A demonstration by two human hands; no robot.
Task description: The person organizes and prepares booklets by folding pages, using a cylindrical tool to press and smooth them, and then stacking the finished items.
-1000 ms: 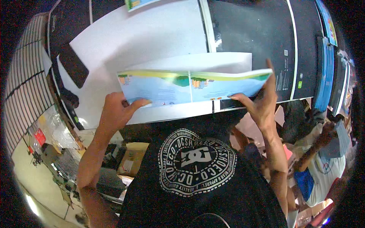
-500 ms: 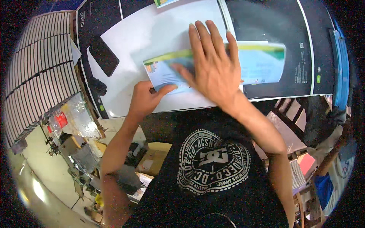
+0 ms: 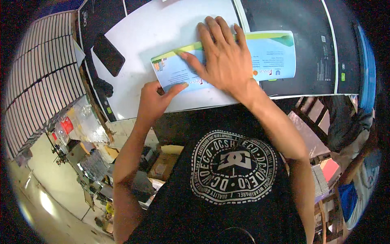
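Observation:
A long printed sheet (image 3: 273, 51), light blue with a green band along its far edge, lies crosswise on the work surface and looks folded. At its near left corner, my left hand (image 3: 154, 101) grips it, thumb on top and fingers curled underneath. My right hand (image 3: 227, 61) presses flat on the middle of the sheet, fingers stretched toward the far side and thumb spread to the left. Beneath the sheet are a large white paper (image 3: 142, 34) and a black printed board (image 3: 308, 81).
A black phone (image 3: 109, 55) rests on the white paper's left side. Stacks of bound blocks (image 3: 40, 77) stand at the far left. Blue stacked material (image 3: 367, 69) is at the right edge. Another person's arm (image 3: 363, 162) shows at the right. Below left are a cardboard box (image 3: 165, 162) and clutter.
My right hand has shifted slightly up and left, and its thumb now rests on the sheet's green band. My left hand keeps its grip at the corner. The whole view has shifted slightly.

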